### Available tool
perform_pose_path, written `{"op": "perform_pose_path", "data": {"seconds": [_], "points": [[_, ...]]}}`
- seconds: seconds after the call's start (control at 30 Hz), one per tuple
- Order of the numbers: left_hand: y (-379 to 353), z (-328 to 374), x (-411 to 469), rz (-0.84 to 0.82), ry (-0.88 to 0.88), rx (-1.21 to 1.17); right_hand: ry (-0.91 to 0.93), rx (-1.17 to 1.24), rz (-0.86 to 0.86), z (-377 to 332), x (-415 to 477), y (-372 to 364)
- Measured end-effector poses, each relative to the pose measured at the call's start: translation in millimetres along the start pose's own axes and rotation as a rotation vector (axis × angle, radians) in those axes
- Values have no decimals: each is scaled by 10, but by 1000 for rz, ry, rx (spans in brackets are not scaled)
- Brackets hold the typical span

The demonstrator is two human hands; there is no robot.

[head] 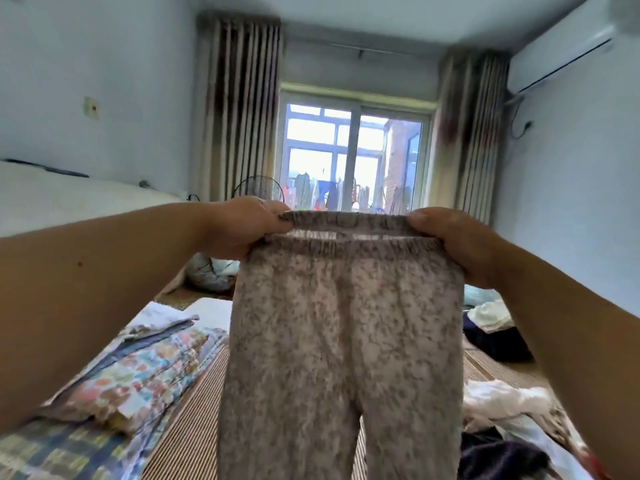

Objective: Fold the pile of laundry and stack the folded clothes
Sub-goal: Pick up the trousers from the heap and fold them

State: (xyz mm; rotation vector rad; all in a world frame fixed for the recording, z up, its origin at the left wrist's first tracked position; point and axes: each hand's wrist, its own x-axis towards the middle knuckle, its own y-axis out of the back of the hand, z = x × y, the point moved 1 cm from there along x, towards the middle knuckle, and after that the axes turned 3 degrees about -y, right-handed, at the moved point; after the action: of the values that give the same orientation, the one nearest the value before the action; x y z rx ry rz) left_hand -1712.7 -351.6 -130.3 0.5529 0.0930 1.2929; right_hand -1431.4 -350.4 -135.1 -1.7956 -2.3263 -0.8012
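Observation:
I hold a pair of speckled grey-pink trousers [343, 327] up in the air by the elastic waistband, legs hanging straight down. My left hand [242, 226] grips the waistband's left end and my right hand [450, 244] grips its right end, stretching it wide. A stack of folded clothes [138, 372], topped by a floral patterned piece, lies on the bed at the lower left. The unfolded laundry pile [502, 420], white and dark pieces mixed, lies at the lower right, partly hidden by the trousers and my right arm.
A woven striped mat [190, 431] covers the bed below the trousers. More bundled cloth [207, 271] lies farther back. A window [353, 157] with curtains faces me, a fan [258, 190] stands before it, and an air conditioner [561, 60] hangs upper right.

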Motion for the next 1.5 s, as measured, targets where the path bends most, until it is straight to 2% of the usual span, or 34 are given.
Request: {"op": "perform_pose_path", "data": {"seconds": [0.07, 0.2, 0.33, 0.43, 0.5, 0.63, 0.77, 0.83, 0.9, 0.97, 1.03, 1.1, 1.2, 1.23, 1.3, 1.33, 1.4, 1.47, 1.5], "points": [[21, 77, -38, -67, -23, -45, 32, -121, -32, -86, -24, 103], [128, 116, -95, -221, -97, 307, 204, -624, -43, -213, -53, 143], [140, 22, -115, -142, -198, 635, 37, -628, -150, -132, -105, 199], [123, -63, -87, -74, -272, 651, 67, -701, -116, -63, -119, 194], [113, -100, -91, -82, -239, 621, 62, -713, -84, -45, -118, 178], [90, -118, -74, -29, -110, 478, 19, -613, 13, -1, -53, 118], [-46, -101, 118, 298, 79, 442, -71, -573, 289, 98, 195, -167], [-179, -27, 145, 423, 125, 492, -105, -565, 371, 124, 294, -386], [-308, 52, 187, 445, 132, 487, -93, -515, 421, 115, 339, -578], [-402, 62, 235, 412, 150, 291, -74, -421, 459, 79, 352, -723], [-494, 112, 201, 363, 174, 51, -50, -335, 459, 39, 361, -823], [-553, 169, 160, 292, 172, -30, -41, -229, 403, 9, 377, -885], [-555, 273, 97, 189, 158, -74, -110, -34, 192, -40, 310, -914], [-545, 307, 66, 151, 152, -73, -95, -55, 131, -47, 287, -902], [-514, 330, 42, 96, 120, 9, -14, -86, 120, -30, 275, -854], [-517, 336, 11, 101, 88, 76, 3, -61, 149, -21, 271, -821], [-473, 274, -17, 243, -42, 256, -32, 42, 184, -5, 262, -753], [-372, 148, 7, 419, -185, 365, -73, 135, 116, 4, 232, -689], [-317, 68, 6, 400, -188, 343, -75, 157, 55, -1, 211, -662]]}}
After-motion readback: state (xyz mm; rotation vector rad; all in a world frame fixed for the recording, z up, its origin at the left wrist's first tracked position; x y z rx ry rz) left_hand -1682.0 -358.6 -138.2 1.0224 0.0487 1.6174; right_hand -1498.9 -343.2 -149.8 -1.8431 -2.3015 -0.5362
